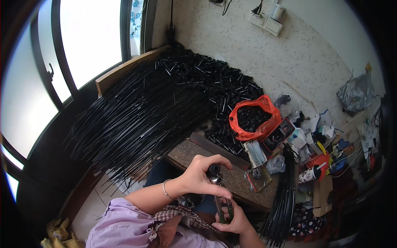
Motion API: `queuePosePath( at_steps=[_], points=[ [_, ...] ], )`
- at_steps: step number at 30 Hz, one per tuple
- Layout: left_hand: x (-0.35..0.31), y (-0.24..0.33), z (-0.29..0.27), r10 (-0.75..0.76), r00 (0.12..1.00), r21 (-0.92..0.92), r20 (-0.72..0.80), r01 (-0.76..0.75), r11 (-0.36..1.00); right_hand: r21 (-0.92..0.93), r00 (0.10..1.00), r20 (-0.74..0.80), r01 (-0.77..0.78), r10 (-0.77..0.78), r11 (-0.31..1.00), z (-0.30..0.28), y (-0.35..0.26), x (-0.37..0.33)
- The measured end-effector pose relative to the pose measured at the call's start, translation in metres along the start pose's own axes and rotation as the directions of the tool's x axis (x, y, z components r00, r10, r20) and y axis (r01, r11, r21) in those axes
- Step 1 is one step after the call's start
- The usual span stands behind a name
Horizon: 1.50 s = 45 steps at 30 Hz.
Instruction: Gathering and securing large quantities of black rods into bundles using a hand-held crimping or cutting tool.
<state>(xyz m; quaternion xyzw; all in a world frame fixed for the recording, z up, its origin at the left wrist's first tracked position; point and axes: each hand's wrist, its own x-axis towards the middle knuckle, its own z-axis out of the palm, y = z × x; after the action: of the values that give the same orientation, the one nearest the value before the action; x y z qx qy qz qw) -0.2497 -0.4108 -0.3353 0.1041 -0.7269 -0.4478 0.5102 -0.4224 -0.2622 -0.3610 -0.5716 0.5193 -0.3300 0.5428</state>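
Green-handled pliers (220, 215) clasped in the right hand (239, 222), toward half past five, thumb and fingers closed about the grips, handles slightly spread. Could not make out the jaws. Bent the left hand (198, 178) into a broad C at six o'clock, thumb and fingertips well apart, around a black plastic cylinder (214, 168) with a hollow round end. Could not tell a firm grip on it from loose cupping. Saw a shiny silver metal piece (216, 180) just below the cylinder, inside the same curve. Set the left thumb tip at the pliers' upper end, touching or nearly so. Held both hands close together. Wore a silver bangle (164, 189) on the left wrist, at seven o'clock.

Noticed thin black rods (132, 113) heaped at nine o'clock and short black tubes (211, 68) piled at twelve to one. Found more black parts in an orange-red plastic bag (266, 133) at three, with a phone (278, 135) just beside it. Spotted a second bundle of black rods (281, 206) hanging down between four and five.
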Motion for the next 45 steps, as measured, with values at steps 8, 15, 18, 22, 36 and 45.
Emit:
queuePosePath(
  at_steps=[8, 15, 18, 22, 36, 45],
  points=[
    [0.006, -0.001, 0.006, 0.015, 1.0, -0.098, -0.007, -0.016, 0.995, -0.313, 0.96, -0.248, 0.047, -0.129, 0.948, 0.012, 0.014, -0.007],
    [0.001, 0.004, 0.015, -0.123, 0.992, -0.078, -0.02, 0.121, 0.99, 0.539, 0.985, 0.167, -0.123, 0.037, 0.833, -0.008, -0.008, -0.01],
    [0.0, 0.002, 0.019, -0.168, 0.985, -0.083, -0.032, 0.165, 0.983, 0.555, 0.956, 0.283, -0.229, 0.078, 0.8, -0.013, 0.007, -0.015],
    [-0.001, -0.007, 0.034, -0.299, 0.953, -0.109, -0.047, 0.293, 0.95, 0.497, 0.986, 0.104, -0.165, 0.13, 0.852, 0.01, 0.026, -0.012],
    [-0.009, -0.043, 0.041, -0.223, 0.971, -0.15, -0.085, 0.208, 0.966, -0.527, 0.533, -0.784, -0.304, -0.317, 0.794, -0.142, 0.114, 0.051],
    [-0.01, -0.052, 0.038, -0.221, 0.974, -0.064, -0.052, 0.218, 0.974, -0.715, 0.67, -0.661, -0.427, -0.338, 0.554, -0.149, 0.119, 0.079]
  ],
)
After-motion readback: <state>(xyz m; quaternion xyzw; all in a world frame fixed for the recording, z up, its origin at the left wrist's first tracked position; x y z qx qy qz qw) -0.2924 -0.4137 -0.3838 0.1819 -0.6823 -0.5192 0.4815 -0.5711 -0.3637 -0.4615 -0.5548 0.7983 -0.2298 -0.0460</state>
